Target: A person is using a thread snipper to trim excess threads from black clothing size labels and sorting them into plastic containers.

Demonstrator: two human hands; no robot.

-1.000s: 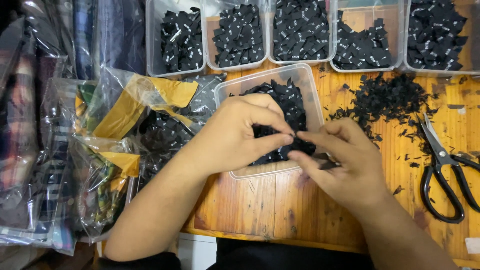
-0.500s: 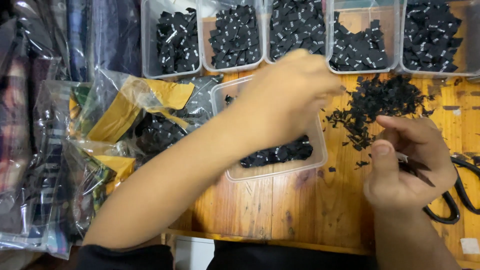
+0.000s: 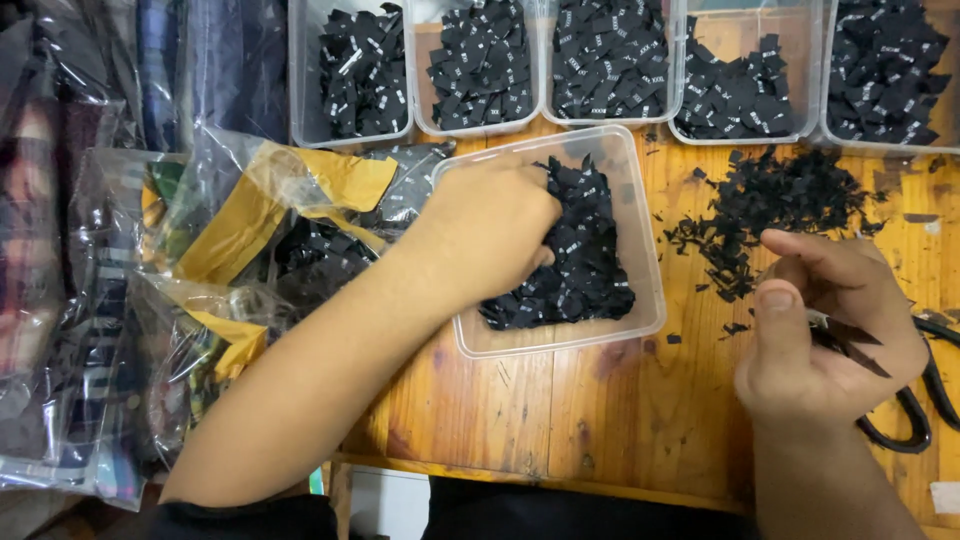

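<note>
Fingers of the left hand [image 3: 495, 222] are curled down into a clear plastic tub [image 3: 640, 300], bunched among the small black fabric labels [image 3: 585, 265] heaped inside; whether they pinch one cannot be told, as the knuckles hide the tips. That tub sits on the wooden tabletop [image 3: 560, 410], its long axis running away from the person and tilted slightly to the left at the far end. The right hand [image 3: 825, 325] hovers apart to the right, thumb pressed toward the forefinger, gripping small thread snips [image 3: 850, 338] whose dark pointed blades jut out to the right. Black-handled scissors [image 3: 915, 410] lie just beyond that hand, partly hidden by it. Loose black clippings [image 3: 775, 200] are scattered on the wood between tub and hand. Five more label tubs [image 3: 480, 70] line the far edge, and plastic bags [image 3: 250, 230] crowd the left side.
</note>
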